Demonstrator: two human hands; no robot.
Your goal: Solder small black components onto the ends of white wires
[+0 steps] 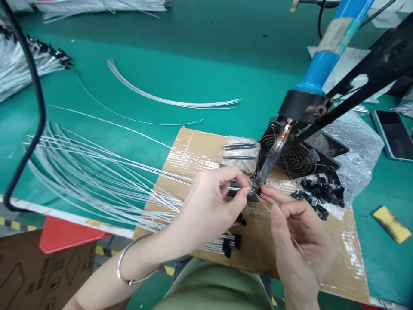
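My left hand (216,202) pinches thin white wires (180,176) near their ends, close beside the tip of a soldering iron (272,157). The iron is fixed at a slant in a black stand (361,82), its tip pointing down. Between the fingers of my right hand (297,232) runs a thin strand of solder wire (303,254), its end near the iron's tip. My fingertips partly hide the joint there. Under my left wrist lie wires ending in black connectors (227,247).
Cardboard (342,258) covers the work spot. A black fan (287,148), loose black connectors (322,189) on bubble wrap, a yellow sponge (392,224) and a phone (395,133) are rightward. White wires (167,101) lie behind; a black cable (37,94) hangs at left.
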